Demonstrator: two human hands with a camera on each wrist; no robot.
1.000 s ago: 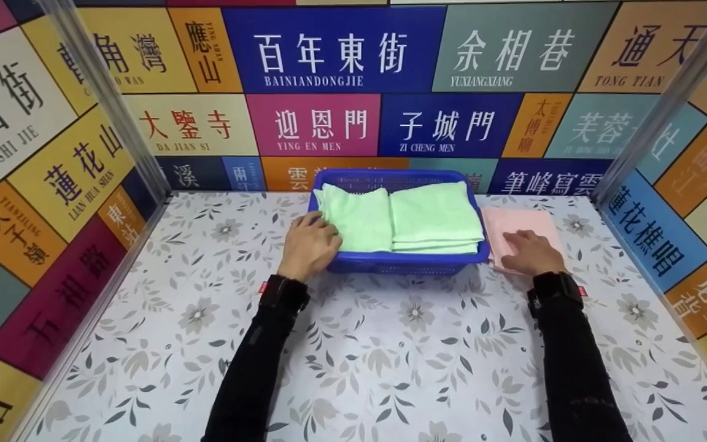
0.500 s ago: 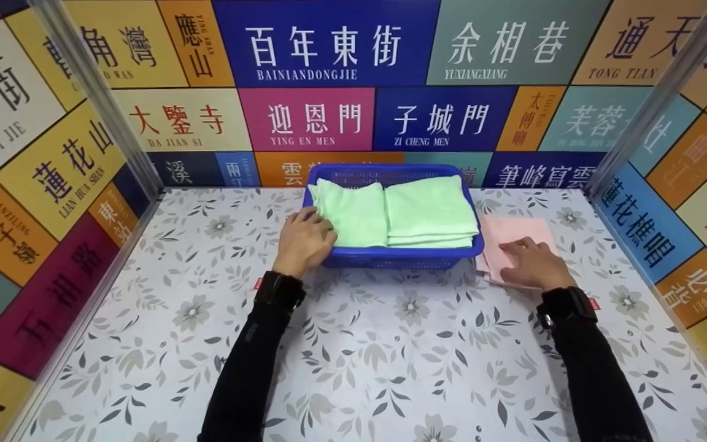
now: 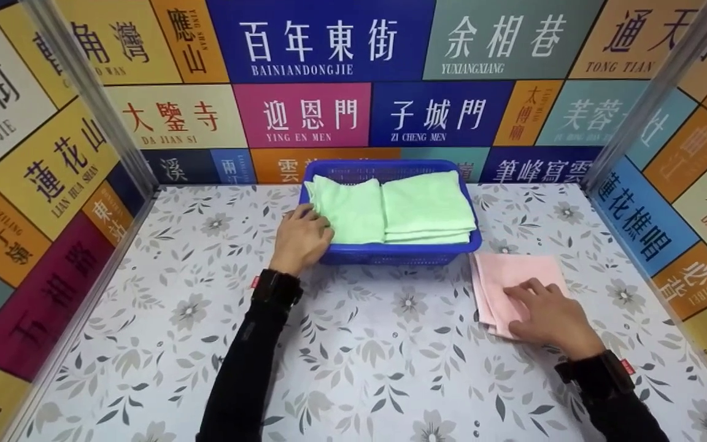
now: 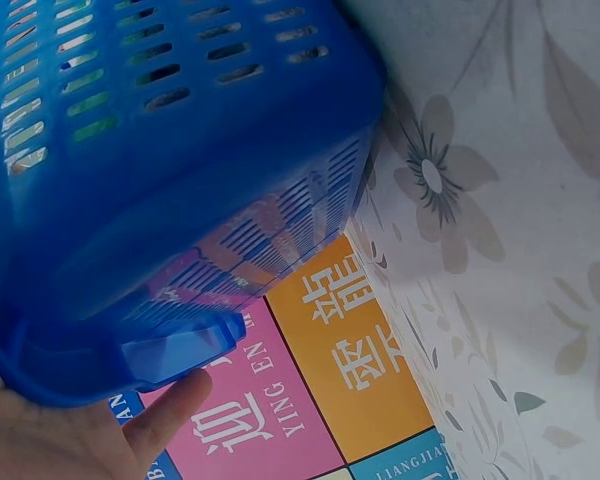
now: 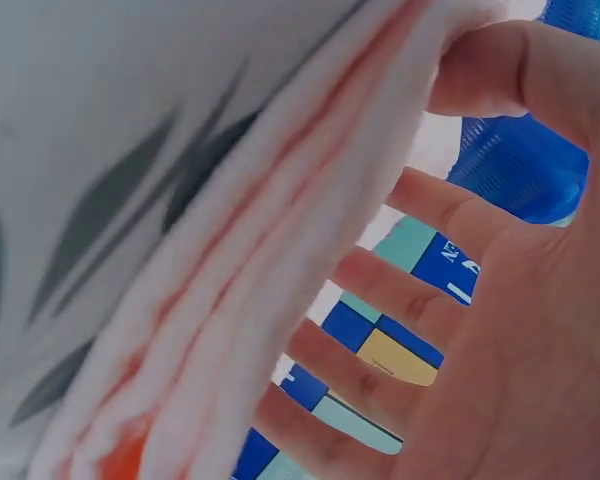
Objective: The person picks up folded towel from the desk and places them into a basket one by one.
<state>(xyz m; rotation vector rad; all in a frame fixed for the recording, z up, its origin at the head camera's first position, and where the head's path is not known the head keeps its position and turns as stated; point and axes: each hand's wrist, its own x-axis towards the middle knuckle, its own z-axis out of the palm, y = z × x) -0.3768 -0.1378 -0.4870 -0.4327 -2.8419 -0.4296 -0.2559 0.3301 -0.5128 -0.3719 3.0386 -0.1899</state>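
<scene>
A blue plastic basket (image 3: 390, 253) stands at the back wall, holding folded light green towels (image 3: 429, 202) side by side. My left hand (image 3: 302, 238) holds the basket's left rim near the front corner; in the left wrist view the blue rim (image 4: 40, 390) hides most of its fingers. On the tabletop, right of and in front of the basket, lies a folded pink towel (image 3: 498, 288) in several layers. My right hand (image 3: 547, 316) rests on it with fingertips pressing the top. The right wrist view shows the towel's layered edge (image 5: 270, 270) beside the spread fingers (image 5: 365, 370).
The table (image 3: 353, 380) has a grey floral cover. Colourful sign-patterned walls (image 3: 304, 113) close off the back and both sides, with clear edge strips (image 3: 92, 98) at the corners.
My right hand has dragged the pink towel toward me, away from the basket's right side. My left hand stays at the basket's rim. The head view has shifted slightly.
</scene>
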